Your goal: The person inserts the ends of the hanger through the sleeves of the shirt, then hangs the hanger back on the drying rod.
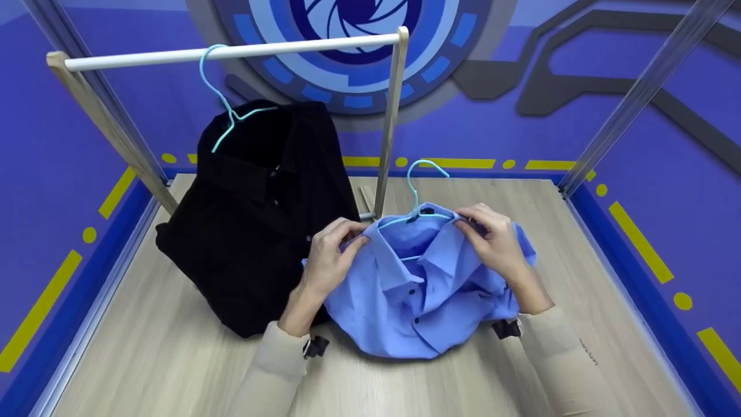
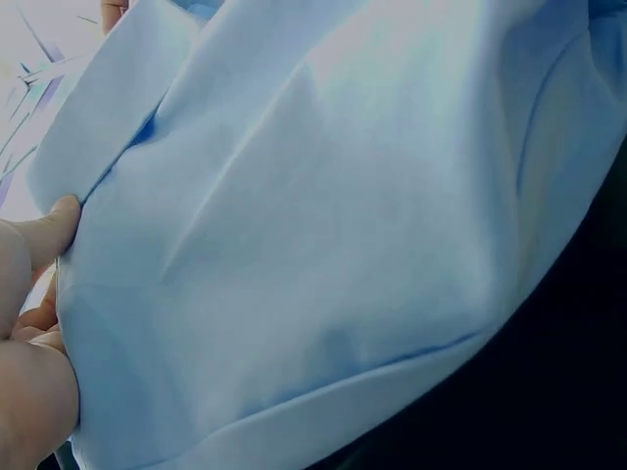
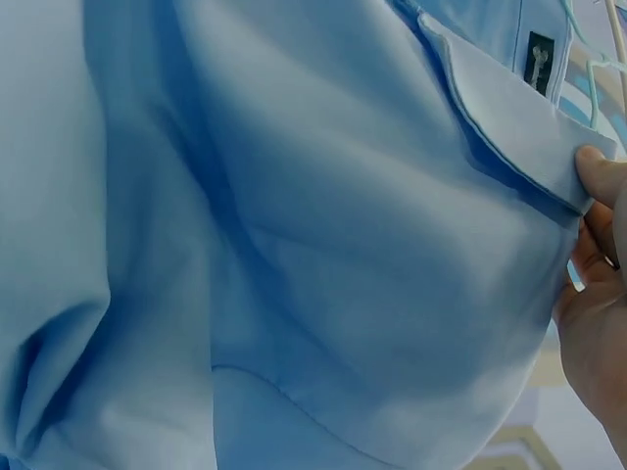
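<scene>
A light blue button-up shirt [image 1: 399, 301] hangs bunched over the tabletop with a light blue hanger [image 1: 414, 191] inside its collar. The hanger's hook sticks up free above the neck opening. My left hand [image 1: 331, 255] pinches the shirt at the left side of the collar, thumb on the front and fingers behind. On the other side of the collar, my right hand [image 1: 492, 237] pinches the fabric the same way. In the right wrist view, the thumb presses the collar edge near a dark label [image 3: 538, 63]. Most of the hanger's arms are hidden inside the shirt.
To the left, a black shirt [image 1: 255, 231] hangs on another light blue hanger [image 1: 223, 95] from the white rail [image 1: 231, 53] of a wooden-legged rack. The wood-grain table [image 1: 173, 359] is bounded by blue and purple walls at the back and sides.
</scene>
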`<action>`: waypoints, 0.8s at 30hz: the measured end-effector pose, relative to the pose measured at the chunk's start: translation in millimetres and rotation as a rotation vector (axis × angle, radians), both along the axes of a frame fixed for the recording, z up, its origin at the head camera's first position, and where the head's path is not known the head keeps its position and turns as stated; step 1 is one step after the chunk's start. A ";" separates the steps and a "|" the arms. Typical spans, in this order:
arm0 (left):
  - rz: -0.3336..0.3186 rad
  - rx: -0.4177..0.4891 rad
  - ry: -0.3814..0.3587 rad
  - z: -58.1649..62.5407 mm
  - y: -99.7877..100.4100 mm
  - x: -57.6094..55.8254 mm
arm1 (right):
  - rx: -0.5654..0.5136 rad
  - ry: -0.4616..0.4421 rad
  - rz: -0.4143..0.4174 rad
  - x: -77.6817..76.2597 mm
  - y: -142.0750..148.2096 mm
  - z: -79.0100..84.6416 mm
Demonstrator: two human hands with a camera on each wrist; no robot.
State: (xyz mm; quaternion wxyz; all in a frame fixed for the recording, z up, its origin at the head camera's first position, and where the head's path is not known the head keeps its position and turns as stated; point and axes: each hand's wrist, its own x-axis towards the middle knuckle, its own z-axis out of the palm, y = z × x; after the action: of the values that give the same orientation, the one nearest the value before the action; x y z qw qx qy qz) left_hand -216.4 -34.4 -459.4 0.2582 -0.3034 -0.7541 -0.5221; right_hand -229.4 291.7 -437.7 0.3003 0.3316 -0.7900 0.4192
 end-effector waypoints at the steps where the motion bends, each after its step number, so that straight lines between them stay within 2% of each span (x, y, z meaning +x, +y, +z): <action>1: 0.002 0.000 0.002 0.3 -0.5 -0.1 | 0.000 -0.003 -0.003 -0.9 1.7 -1.3; 7: 0.009 0.001 -0.022 3.0 -1.8 1.6 | 0.007 -0.005 -0.029 -1.3 2.0 -3.6; 12: -0.001 -0.053 -0.095 7.7 -9.2 5.9 | -0.012 0.008 -0.043 9.3 -8.6 10.6; 16: -0.070 -0.141 -0.133 12.4 -20.1 10.1 | -0.023 0.027 -0.045 12.5 -11.5 16.3; 21: -0.150 -0.189 -0.195 15.4 -33.6 14.2 | -0.047 0.027 -0.026 1.2 -2.0 2.9; 24: -0.170 -0.193 -0.227 15.8 -38.5 16.5 | -0.065 0.018 -0.003 -2.7 1.2 -2.3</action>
State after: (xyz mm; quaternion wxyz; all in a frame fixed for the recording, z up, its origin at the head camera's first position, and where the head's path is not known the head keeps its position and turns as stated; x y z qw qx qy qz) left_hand -199.9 -73.0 -443.5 0.0959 -0.3283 -0.7967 -0.4983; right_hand -232.2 293.0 -440.1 0.3189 0.3242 -0.7737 0.4412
